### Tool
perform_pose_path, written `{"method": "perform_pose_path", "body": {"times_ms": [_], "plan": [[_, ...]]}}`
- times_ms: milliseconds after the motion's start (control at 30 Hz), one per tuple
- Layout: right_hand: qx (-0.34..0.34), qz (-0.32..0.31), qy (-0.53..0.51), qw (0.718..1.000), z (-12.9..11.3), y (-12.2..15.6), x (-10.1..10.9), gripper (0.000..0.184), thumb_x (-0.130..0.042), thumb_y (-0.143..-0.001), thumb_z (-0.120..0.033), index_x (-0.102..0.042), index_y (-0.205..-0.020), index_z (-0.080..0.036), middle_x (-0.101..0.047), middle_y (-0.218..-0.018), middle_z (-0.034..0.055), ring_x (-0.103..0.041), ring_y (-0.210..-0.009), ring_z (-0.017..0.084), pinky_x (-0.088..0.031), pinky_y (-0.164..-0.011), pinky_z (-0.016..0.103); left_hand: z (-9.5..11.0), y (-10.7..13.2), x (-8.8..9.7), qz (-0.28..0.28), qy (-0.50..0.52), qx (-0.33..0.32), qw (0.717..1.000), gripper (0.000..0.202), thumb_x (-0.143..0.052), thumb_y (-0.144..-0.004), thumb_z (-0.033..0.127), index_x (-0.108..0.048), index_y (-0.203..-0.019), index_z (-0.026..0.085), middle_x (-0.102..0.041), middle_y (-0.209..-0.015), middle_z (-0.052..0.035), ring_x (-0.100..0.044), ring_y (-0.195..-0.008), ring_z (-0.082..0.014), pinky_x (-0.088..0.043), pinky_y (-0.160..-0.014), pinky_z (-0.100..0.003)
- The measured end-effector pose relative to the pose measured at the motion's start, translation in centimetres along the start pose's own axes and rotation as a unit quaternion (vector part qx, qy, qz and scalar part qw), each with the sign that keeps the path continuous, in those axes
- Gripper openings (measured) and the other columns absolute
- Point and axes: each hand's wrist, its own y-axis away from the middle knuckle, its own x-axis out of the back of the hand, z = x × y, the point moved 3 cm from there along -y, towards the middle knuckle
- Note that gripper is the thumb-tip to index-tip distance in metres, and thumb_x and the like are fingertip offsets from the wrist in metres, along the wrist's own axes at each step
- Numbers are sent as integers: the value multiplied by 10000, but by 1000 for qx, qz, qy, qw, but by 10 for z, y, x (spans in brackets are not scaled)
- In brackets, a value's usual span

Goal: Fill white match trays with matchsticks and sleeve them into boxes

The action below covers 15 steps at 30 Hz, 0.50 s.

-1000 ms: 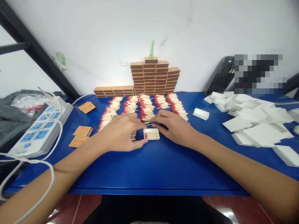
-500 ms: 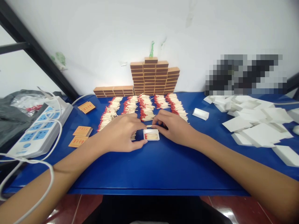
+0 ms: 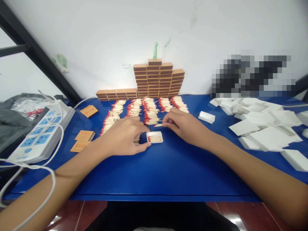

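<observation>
A small white matchbox tray [image 3: 154, 141] lies on the blue table with several red-tipped matches in it. My left hand [image 3: 127, 136] holds the tray at its left end, thumb at the near corner and index finger at the far corner. Just beyond the tray's right side, my right hand [image 3: 178, 123] pinches the plain end of a match [image 3: 158, 125], its red head pointing left. Piles of matches [image 3: 150, 112] stretch in rows behind both hands. One pile is partly covered by my left hand.
Stacked brown matchboxes [image 3: 154, 80] stand against the wall. Orange matchboxes [image 3: 84, 135] lie at the left, near a power strip [image 3: 40, 134] with white cables. At the right is a heap of white trays [image 3: 267, 128], with a single white tray [image 3: 206, 117] apart from it.
My right hand has moved right and slightly back, from over the tray's far edge to the match piles. The rightmost pile looks shorter at its near end. My left hand stays at the tray.
</observation>
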Motion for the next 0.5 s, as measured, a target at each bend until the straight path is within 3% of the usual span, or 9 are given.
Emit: {"method": "perform_pose_path", "body": {"times_ms": [200, 500], "plan": [[19, 30, -4, 999, -9, 2, 12, 93, -613, -1050, -233, -637, -967, -200, -628, -951, 58, -611, -831, 208, -453, -720, 327, -1, -1, 0, 24, -19, 0, 1000, 269, -733, -942, 411, -815, -1081, 195, -691, -776, -32, -625, -760, -208, -458, -735, -351], [27, -11, 0, 1000, -23, 5, -3, 72, -617, -1052, -206, -658, -994, -196, -644, -996, 57, -631, -847, 198, -465, -730, 324, -3, -1, -3, 20, -17, 5, 1000, 299, -740, -941, 420, -806, -1121, 191, -710, -798, -43, -638, -798, -223, -454, -737, -352]]}}
